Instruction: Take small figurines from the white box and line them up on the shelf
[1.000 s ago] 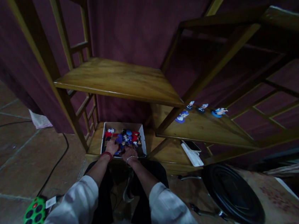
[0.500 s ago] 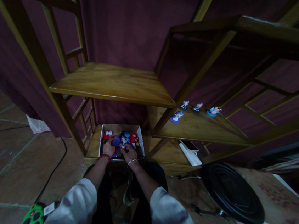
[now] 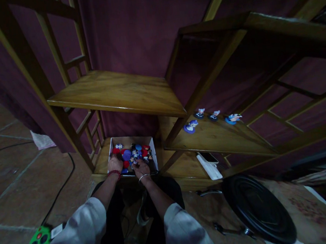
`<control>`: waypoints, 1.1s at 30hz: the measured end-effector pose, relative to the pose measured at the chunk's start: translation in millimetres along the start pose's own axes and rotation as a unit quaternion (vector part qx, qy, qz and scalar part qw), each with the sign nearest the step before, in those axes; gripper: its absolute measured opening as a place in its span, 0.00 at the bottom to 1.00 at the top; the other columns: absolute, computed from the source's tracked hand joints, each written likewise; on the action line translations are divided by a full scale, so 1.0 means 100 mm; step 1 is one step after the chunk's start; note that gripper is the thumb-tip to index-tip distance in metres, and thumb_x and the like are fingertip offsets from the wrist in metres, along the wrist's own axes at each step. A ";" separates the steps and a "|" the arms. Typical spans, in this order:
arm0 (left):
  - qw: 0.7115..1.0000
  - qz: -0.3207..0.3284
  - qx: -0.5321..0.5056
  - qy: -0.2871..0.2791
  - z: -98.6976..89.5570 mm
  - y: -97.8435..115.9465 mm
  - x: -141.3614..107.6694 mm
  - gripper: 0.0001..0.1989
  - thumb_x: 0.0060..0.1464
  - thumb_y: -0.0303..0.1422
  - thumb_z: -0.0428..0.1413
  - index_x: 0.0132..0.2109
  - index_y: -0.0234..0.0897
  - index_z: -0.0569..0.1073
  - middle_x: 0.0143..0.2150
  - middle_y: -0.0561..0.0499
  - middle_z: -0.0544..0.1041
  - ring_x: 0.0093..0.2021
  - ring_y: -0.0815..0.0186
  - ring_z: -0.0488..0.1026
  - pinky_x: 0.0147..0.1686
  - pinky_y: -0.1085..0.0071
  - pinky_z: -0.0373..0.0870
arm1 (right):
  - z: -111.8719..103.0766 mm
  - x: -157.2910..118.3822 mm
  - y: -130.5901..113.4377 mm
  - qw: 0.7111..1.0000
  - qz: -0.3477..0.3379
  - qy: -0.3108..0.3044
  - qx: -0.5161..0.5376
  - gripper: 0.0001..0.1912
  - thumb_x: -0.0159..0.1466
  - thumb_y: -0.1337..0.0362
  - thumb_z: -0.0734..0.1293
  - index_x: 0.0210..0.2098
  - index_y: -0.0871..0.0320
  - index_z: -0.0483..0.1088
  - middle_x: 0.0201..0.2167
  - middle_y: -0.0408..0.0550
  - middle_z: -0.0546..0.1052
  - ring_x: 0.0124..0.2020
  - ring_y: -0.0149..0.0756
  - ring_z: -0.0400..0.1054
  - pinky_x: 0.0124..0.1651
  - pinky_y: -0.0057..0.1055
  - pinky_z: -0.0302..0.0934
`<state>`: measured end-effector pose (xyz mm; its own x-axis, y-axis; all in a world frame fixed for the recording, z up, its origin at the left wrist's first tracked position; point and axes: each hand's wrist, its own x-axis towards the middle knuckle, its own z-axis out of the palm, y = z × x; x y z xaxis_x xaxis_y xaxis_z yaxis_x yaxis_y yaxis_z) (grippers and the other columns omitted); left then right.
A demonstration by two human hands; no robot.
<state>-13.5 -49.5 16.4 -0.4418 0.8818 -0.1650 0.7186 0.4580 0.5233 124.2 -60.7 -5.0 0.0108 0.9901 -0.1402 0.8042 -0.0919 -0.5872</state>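
A white-edged box [image 3: 154,154] full of small red, blue and white figurines [image 3: 135,153] stands on the lowest wooden shelf. My left hand [image 3: 115,164], with a red bead bracelet at the wrist, is inside the box at its left side, beside a round purple-blue piece [image 3: 126,154]; its fingers are too dark and small to read. My right hand [image 3: 141,168], with a silver bracelet, reaches over the near edge of the box. Its fingers are curled together at a small figurine, which I cannot make out clearly.
A purple-based figurine [image 3: 191,126] and several others stand on the right shelf [image 3: 223,141]. Above the box juts a bare wooden shelf [image 3: 119,91]. A phone and white case [image 3: 210,166] lie lower right, near a black round stool [image 3: 258,209].
My left hand has drawn back slightly toward the box's left wall, away from the purple-blue piece. My right hand has hardly moved. The view has shifted a little.
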 end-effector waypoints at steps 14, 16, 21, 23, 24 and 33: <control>0.985 0.143 0.094 -0.027 0.25 -0.03 -0.29 0.13 0.48 0.29 0.48 0.42 0.33 0.69 0.49 0.41 0.69 0.54 0.55 0.59 0.48 0.65 0.59 | 0.01 0.02 0.00 0.998 0.047 0.021 0.041 0.15 0.58 0.57 0.58 0.41 0.57 0.65 0.36 0.47 0.75 0.38 0.35 0.69 0.41 0.28 0.59; 0.983 0.153 0.105 -0.013 0.27 -0.03 -0.32 0.14 0.47 0.29 0.48 0.43 0.31 0.68 0.48 0.40 0.69 0.52 0.55 0.61 0.48 0.65 0.58 | 0.01 0.02 0.01 0.997 0.050 0.026 0.050 0.15 0.58 0.58 0.58 0.42 0.57 0.65 0.36 0.48 0.75 0.38 0.35 0.69 0.41 0.28 0.59; 0.975 0.177 0.137 -0.010 0.24 -0.02 -0.37 0.16 0.47 0.27 0.46 0.44 0.27 0.67 0.46 0.38 0.69 0.50 0.57 0.63 0.51 0.66 0.55 | 0.01 0.02 0.02 0.996 0.048 0.044 0.064 0.14 0.58 0.59 0.58 0.41 0.56 0.66 0.36 0.47 0.75 0.37 0.34 0.69 0.41 0.28 0.59; 0.974 0.180 0.139 -0.017 0.22 -0.03 -0.39 0.17 0.48 0.26 0.46 0.46 0.27 0.66 0.47 0.38 0.69 0.51 0.58 0.62 0.52 0.67 0.53 | 0.02 0.01 0.03 0.995 0.047 0.043 0.075 0.14 0.58 0.59 0.58 0.41 0.56 0.66 0.34 0.46 0.75 0.36 0.34 0.70 0.40 0.27 0.60; 0.974 0.179 0.137 -0.021 0.21 -0.03 -0.41 0.18 0.48 0.26 0.46 0.48 0.27 0.65 0.47 0.38 0.68 0.51 0.59 0.62 0.52 0.67 0.53 | 0.03 0.01 0.03 0.995 0.046 0.042 0.081 0.14 0.58 0.59 0.58 0.41 0.56 0.66 0.34 0.46 0.75 0.35 0.34 0.70 0.39 0.27 0.60; 0.974 0.177 0.139 -0.031 0.14 -0.07 -0.52 0.13 0.53 0.30 0.43 0.42 0.36 0.69 0.45 0.44 0.69 0.46 0.63 0.66 0.45 0.69 0.60 | 0.03 0.02 0.07 0.982 0.025 0.035 0.185 0.14 0.57 0.60 0.58 0.41 0.59 0.65 0.32 0.45 0.75 0.23 0.29 0.69 0.28 0.24 0.62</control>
<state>11.9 -97.2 9.3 -0.1122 0.9913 -0.0693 0.9413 0.1284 0.3122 127.6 -59.2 -11.9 0.0958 0.9869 -0.1295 0.5315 -0.1607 -0.8317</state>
